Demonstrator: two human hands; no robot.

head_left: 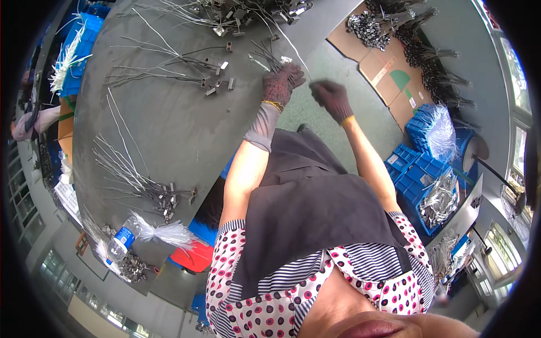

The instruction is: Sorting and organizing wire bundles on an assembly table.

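My left hand [280, 85], in a dark reddish knit glove with a grey cuff, is closed at the edge of the grey table. A small bundle of dark wires [267, 56] with metal end pieces sticks out past its fingers. A thin white strand [288, 40] curves from the big pile down between my hands. My right hand [332, 100], in a matching glove, hovers just right of it, off the table. Motion smears its fingers, so I cannot tell whether it grips the strand's end.
Wires with metal clips lie in a large pile [236, 14] and in smaller groups [211, 79] on the table [169, 118]. A bottle [123, 241] and clear ties [169, 232] lie near its corner. Right are cardboard [389, 76] with bundled wires and blue crates [414, 169].
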